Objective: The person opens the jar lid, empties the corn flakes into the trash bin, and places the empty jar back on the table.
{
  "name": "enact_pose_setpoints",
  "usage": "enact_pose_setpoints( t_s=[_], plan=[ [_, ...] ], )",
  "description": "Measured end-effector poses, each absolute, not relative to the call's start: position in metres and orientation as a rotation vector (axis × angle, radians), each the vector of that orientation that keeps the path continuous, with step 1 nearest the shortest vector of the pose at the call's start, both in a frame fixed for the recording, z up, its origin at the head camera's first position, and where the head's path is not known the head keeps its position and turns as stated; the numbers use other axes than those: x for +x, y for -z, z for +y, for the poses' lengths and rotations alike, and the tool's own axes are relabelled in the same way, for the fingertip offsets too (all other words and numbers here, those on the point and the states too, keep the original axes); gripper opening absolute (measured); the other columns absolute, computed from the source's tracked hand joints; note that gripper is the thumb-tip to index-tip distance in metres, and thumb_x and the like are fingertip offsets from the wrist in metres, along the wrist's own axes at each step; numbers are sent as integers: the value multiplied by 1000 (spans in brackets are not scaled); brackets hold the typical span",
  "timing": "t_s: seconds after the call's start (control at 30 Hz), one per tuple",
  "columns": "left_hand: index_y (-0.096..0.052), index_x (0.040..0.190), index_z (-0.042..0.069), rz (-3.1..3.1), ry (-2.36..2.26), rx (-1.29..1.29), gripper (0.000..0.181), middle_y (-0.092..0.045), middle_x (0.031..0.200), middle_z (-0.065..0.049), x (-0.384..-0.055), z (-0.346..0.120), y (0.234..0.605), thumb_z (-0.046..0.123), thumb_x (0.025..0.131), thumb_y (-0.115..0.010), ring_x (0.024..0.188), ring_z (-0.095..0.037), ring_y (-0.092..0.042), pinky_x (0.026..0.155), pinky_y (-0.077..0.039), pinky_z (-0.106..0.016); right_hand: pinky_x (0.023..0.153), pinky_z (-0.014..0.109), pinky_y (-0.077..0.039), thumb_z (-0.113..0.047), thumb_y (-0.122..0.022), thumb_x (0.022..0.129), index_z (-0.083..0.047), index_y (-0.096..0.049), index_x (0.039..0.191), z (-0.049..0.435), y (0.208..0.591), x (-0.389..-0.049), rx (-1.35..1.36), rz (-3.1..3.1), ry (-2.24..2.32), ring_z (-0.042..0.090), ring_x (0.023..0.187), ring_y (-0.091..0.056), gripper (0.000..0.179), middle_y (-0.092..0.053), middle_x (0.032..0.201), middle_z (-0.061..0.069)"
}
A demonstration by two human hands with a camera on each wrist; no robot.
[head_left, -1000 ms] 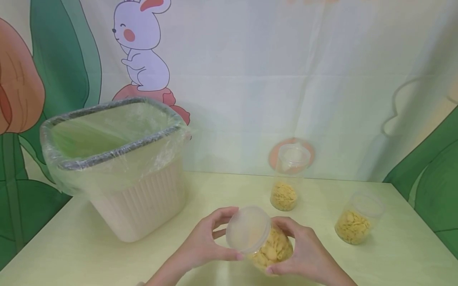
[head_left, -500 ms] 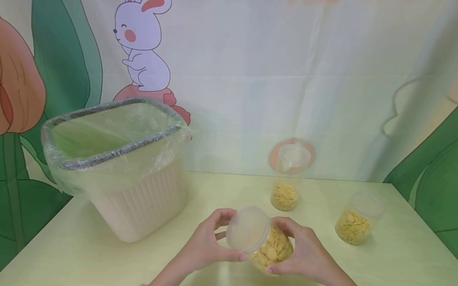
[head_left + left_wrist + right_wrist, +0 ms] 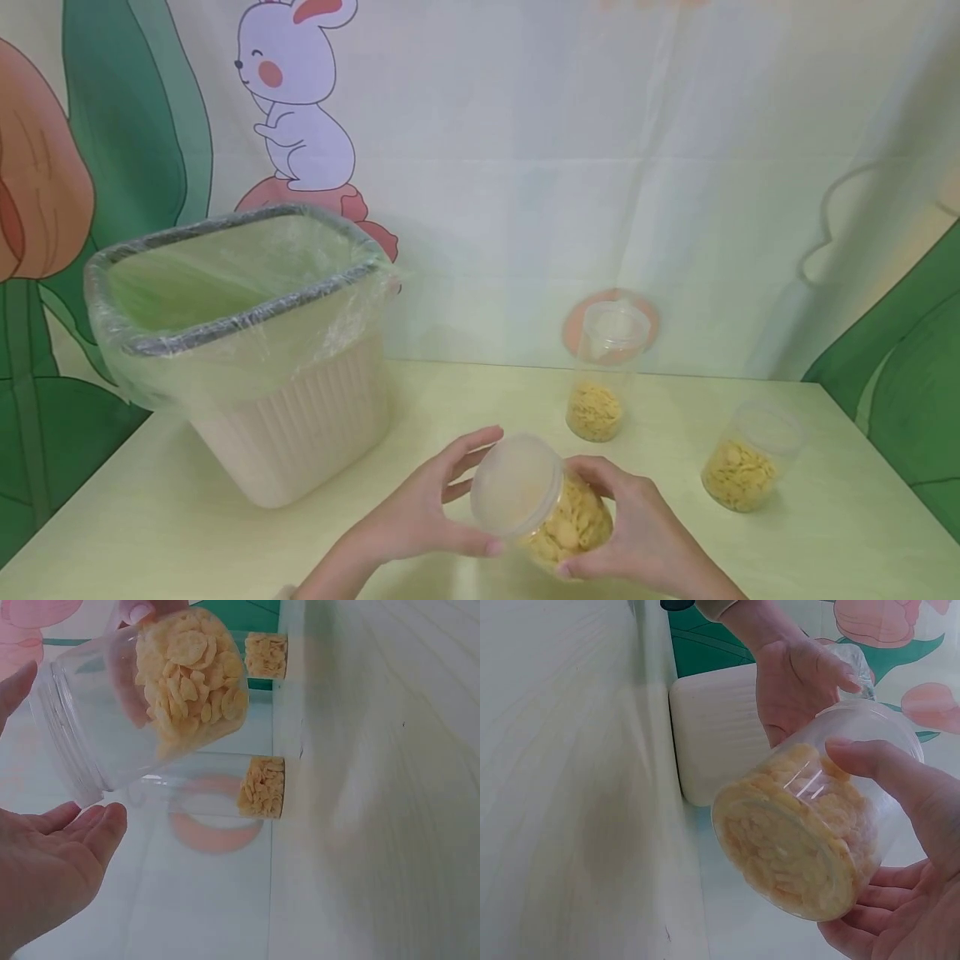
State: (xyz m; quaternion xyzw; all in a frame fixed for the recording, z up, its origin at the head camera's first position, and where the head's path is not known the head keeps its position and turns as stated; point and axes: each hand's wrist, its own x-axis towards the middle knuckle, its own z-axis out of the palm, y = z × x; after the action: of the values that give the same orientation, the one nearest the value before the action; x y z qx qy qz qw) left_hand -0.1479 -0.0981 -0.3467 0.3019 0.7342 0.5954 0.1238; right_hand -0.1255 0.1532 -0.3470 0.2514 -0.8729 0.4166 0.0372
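My right hand (image 3: 637,525) grips a clear plastic jar (image 3: 105,712) by its body, thumb on one side and fingers on the other. The jar is tilted above the table, its frosted lid (image 3: 517,485) facing left toward my left hand. Yellow flakes, like corn flakes (image 3: 191,682), fill its lower part. My left hand (image 3: 423,508) is spread around the lid, with fingers loosely extended. In the left wrist view, its fingertips (image 3: 109,825) are right at the lid's rim. The right wrist view shows the jar's base (image 3: 780,859).
A beige bin (image 3: 300,425) with a clear plastic liner stands at the left. A tall lidded jar of flakes (image 3: 596,410) stands near the back, and another jar (image 3: 742,475) is at the right. A printed cloth (image 3: 487,167) hangs behind the table (image 3: 150,533).
The left hand's thumb has shifted slightly left along the lid, and its fingers have straightened and spread. The right hand and the jar have hardly moved.
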Motion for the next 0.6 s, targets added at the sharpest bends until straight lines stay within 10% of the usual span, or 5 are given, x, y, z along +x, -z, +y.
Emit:
enact_pose_setpoints(
  t_s=[0.6],
  plan=[
    [-24,144,15,2004,-1718,1039,85,-32,144,-3,-151,-102,349,4,72,-69,132,-22,-30,102,-31,-49,84,36,-47,-34,-86,53,-15,-54,115,153,347,-124,820,-2674,-1234,9,94,-57,72,-60,107,-10]
  ],
)
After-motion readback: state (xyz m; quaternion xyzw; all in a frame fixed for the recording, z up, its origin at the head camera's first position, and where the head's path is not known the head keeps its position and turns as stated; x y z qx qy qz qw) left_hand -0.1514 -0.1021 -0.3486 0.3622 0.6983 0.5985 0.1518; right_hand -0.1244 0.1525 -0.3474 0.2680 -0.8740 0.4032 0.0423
